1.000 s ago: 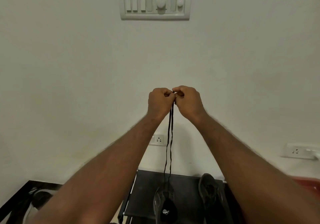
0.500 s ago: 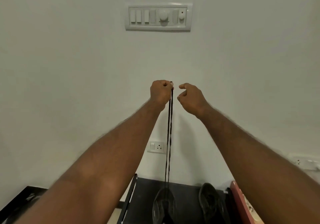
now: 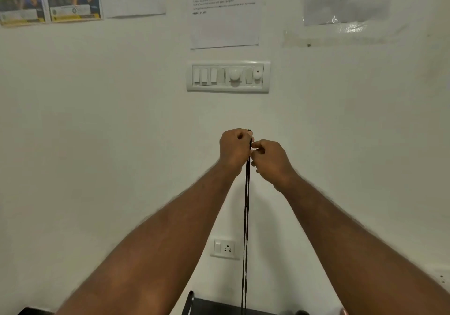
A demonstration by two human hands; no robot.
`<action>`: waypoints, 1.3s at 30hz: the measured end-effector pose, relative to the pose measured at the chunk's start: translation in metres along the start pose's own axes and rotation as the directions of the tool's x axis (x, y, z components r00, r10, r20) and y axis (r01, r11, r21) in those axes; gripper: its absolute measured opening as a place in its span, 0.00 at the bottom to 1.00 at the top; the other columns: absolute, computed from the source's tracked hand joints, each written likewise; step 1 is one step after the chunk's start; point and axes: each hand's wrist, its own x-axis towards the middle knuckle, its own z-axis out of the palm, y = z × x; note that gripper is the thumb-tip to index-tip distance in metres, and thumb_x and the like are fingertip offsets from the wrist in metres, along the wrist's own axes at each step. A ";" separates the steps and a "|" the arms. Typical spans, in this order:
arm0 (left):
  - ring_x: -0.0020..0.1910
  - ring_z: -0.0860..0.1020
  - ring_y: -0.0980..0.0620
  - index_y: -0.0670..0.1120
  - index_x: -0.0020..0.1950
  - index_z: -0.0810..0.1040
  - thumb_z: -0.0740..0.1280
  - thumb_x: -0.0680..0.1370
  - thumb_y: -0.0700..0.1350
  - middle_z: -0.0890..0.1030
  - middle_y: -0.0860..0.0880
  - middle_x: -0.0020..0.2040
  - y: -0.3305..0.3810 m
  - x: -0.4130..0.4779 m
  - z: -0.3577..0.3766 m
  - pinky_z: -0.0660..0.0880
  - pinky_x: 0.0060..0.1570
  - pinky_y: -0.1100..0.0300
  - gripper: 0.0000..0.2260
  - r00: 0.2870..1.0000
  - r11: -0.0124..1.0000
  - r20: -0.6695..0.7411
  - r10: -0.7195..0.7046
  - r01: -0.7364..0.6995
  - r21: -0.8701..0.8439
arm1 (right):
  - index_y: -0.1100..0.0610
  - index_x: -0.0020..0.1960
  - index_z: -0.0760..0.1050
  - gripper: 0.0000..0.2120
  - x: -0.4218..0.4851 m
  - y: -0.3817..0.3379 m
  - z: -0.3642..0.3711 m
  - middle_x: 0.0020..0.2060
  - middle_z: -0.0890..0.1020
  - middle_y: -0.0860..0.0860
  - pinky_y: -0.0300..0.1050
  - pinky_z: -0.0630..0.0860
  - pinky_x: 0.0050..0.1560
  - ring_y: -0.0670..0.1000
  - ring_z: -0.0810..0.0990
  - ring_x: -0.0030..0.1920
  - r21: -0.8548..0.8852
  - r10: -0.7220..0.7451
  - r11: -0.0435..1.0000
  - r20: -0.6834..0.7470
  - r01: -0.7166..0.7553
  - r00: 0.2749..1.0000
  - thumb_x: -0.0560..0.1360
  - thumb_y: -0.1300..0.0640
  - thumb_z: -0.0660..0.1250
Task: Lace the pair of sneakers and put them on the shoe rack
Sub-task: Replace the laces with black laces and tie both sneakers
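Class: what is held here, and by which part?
The black shoelace: left hand grips both strands near the top, right hand pinches them just below.

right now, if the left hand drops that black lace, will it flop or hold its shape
Probably flop: the lace hangs in two thin strands straight down from the left hand. Likely very light, since a pinch holds it. So thin, it may slip from a loose grip; the right hand pinches it too.
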 end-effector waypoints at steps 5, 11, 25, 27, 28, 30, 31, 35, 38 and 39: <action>0.37 0.79 0.53 0.39 0.37 0.81 0.66 0.79 0.38 0.82 0.48 0.36 0.008 0.004 0.003 0.77 0.42 0.59 0.12 1.000 1.000 -0.008 0.015 -0.015 0.007 | 0.60 0.66 0.77 0.16 0.002 -0.002 0.001 0.56 0.83 0.55 0.58 0.78 0.60 0.56 0.82 0.55 0.017 -0.024 1.000 -0.040 0.025 0.999 0.79 0.62 0.62; 0.38 0.79 0.53 0.42 0.34 0.80 0.66 0.79 0.38 0.81 0.49 0.35 0.003 0.007 0.002 0.77 0.42 0.58 0.14 1.000 0.999 -0.006 0.013 -0.013 0.041 | 0.60 0.66 0.77 0.17 0.003 0.003 0.006 0.58 0.83 0.56 0.59 0.78 0.60 0.57 0.82 0.57 0.024 -0.028 0.999 -0.056 0.030 0.998 0.79 0.62 0.62; 0.39 0.80 0.52 0.40 0.35 0.80 0.65 0.79 0.37 0.81 0.50 0.34 -0.045 -0.026 -0.004 0.80 0.53 0.50 0.13 0.997 0.992 0.017 -0.078 0.076 0.105 | 0.65 0.51 0.75 0.09 -0.044 0.061 0.050 0.42 0.83 0.60 0.53 0.85 0.42 0.56 0.85 0.33 0.231 0.252 0.936 0.091 -0.267 0.963 0.83 0.62 0.59; 0.41 0.80 0.52 0.44 0.34 0.80 0.66 0.79 0.37 0.82 0.50 0.35 -0.038 -0.017 -0.001 0.79 0.54 0.50 0.14 0.998 0.994 0.012 -0.059 0.058 0.092 | 0.64 0.50 0.75 0.09 -0.034 0.056 0.051 0.42 0.82 0.60 0.52 0.85 0.44 0.56 0.86 0.35 0.248 0.238 0.937 0.059 -0.245 0.969 0.83 0.62 0.58; 0.41 0.80 0.52 0.45 0.34 0.80 0.66 0.80 0.38 0.82 0.50 0.35 -0.032 -0.013 0.001 0.79 0.55 0.51 0.14 0.999 0.995 0.011 -0.049 0.047 0.087 | 0.64 0.51 0.74 0.09 -0.029 0.053 0.051 0.42 0.82 0.59 0.52 0.85 0.44 0.56 0.86 0.35 0.262 0.235 0.935 0.039 -0.237 0.971 0.83 0.62 0.57; 0.42 0.80 0.52 0.46 0.35 0.80 0.66 0.80 0.38 0.82 0.50 0.36 -0.020 -0.005 0.005 0.79 0.55 0.51 0.14 1.000 0.997 0.014 -0.022 0.021 0.079 | 0.65 0.52 0.74 0.09 -0.015 0.048 0.047 0.43 0.82 0.60 0.52 0.85 0.45 0.56 0.85 0.35 0.287 0.225 0.933 0.004 -0.217 0.974 0.83 0.62 0.57; 0.42 0.81 0.52 0.46 0.35 0.80 0.66 0.80 0.38 0.82 0.50 0.36 -0.014 -0.002 0.007 0.79 0.55 0.51 0.13 1.000 0.997 0.012 -0.007 0.006 0.072 | 0.66 0.52 0.74 0.09 -0.008 0.046 0.045 0.44 0.82 0.60 0.52 0.85 0.45 0.55 0.85 0.35 0.286 0.214 0.937 -0.014 -0.201 0.977 0.82 0.62 0.57; 0.43 0.82 0.47 0.50 0.35 0.79 0.66 0.80 0.39 0.83 0.50 0.37 -0.006 -0.002 0.007 0.79 0.54 0.48 0.14 1.000 0.998 -0.001 0.024 -0.024 0.049 | 0.65 0.51 0.74 0.08 0.008 0.045 0.040 0.45 0.82 0.58 0.52 0.84 0.46 0.54 0.86 0.36 0.293 0.190 0.942 -0.065 -0.163 0.980 0.81 0.63 0.58; 0.43 0.81 0.49 0.47 0.38 0.81 0.66 0.80 0.40 0.83 0.48 0.39 -0.012 -0.015 0.002 0.79 0.51 0.49 0.11 0.998 0.998 0.063 0.011 -0.014 0.061 | 0.65 0.52 0.75 0.08 0.001 0.053 0.046 0.44 0.82 0.58 0.53 0.84 0.47 0.54 0.86 0.38 0.304 0.208 0.935 -0.048 -0.184 0.977 0.80 0.63 0.59; 0.42 0.81 0.50 0.45 0.40 0.81 0.66 0.80 0.40 0.84 0.47 0.40 -0.019 -0.022 -0.001 0.79 0.50 0.49 0.10 0.995 0.997 0.102 -0.017 0.010 0.071 | 0.65 0.52 0.75 0.07 -0.006 0.060 0.051 0.44 0.82 0.57 0.52 0.84 0.47 0.54 0.86 0.39 0.301 0.223 0.932 -0.033 -0.203 0.974 0.80 0.63 0.60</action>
